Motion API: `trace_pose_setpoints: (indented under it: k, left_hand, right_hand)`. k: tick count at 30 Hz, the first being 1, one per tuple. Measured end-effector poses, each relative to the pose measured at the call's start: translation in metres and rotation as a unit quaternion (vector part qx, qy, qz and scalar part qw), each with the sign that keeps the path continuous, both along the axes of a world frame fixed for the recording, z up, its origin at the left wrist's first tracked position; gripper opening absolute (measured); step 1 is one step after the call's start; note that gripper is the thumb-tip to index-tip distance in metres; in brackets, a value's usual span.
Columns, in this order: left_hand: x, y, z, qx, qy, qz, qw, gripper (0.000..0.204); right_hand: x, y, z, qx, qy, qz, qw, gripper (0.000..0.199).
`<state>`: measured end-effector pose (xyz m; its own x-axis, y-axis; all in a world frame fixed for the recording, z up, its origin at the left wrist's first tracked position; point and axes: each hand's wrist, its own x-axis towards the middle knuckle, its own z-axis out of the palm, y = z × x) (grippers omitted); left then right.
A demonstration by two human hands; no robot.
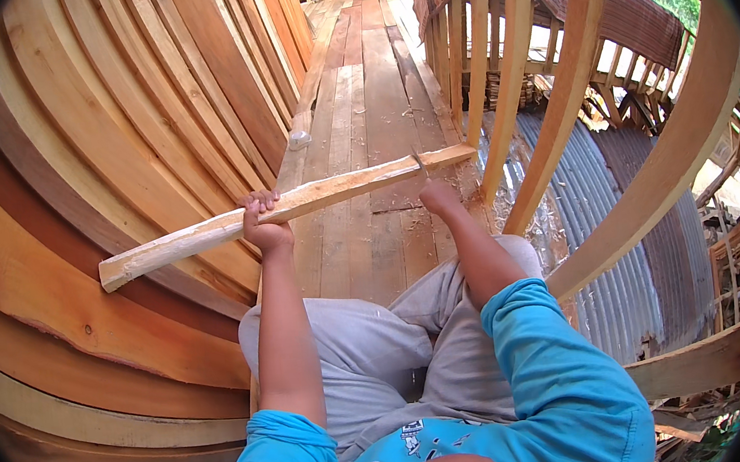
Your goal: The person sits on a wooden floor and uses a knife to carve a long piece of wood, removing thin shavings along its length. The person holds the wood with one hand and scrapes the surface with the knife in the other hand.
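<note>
A long, pale, rough-hewn wooden beam (338, 187) lies slantwise in front of me, its left end against the wall boards and its right end by the railing. My left hand (266, 222) is closed around it left of its middle, fingers over the top. In my right hand (438, 195), closed near the beam's right part, is a knife (418, 162). Its thin dark blade points away from me and meets the beam's side; most of its handle is hidden in my fist.
Plank flooring (346, 134) with scattered wood shavings runs ahead. Upright wooden wall boards (106, 123) stand at the left. Along the right side is a railing of wooden slats (506, 63), with corrugated metal sheets (609, 233) below it. A small clear object (298, 139) sits by the wall.
</note>
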<state>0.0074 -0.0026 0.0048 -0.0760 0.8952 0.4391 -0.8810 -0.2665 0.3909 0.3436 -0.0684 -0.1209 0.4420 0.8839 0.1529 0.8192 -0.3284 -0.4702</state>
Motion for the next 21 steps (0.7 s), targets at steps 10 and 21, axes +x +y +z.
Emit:
trace_pose_setpoints:
  k: [10,21]
  left_hand:
    - [-0.005,-0.003,-0.002,0.018,-0.003,0.007,1.0,0.017]
    - [-0.007,-0.002,0.001,-0.004,0.012,0.012,1.0,0.016]
  right_hand:
    - [-0.115,-0.011,0.047,0.197,0.05,0.137,0.969,0.03]
    - [-0.111,-0.011,0.041,0.178,0.021,0.11,0.978,0.028]
